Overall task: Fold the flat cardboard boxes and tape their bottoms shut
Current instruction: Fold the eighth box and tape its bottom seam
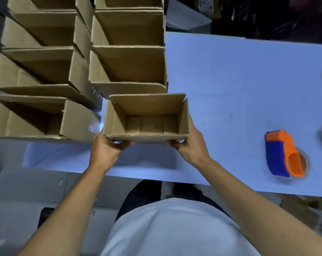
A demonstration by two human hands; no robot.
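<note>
The stacked folded boxes (127,48) rise just left and beyond. The left hand (106,150) and right hand (189,146) grip the near corners of the open cardboard box (147,119), its long axis crosswise over the desk (230,80). The tape dispenser (282,154) lies nearer the right hand.

hands: two, left hand (105,150) and right hand (188,147)
held box (147,119): one, between them
stacked boxes (128,47): roughly eight, beyond the left hand
tape dispenser (283,154): one, right of the right hand
</note>
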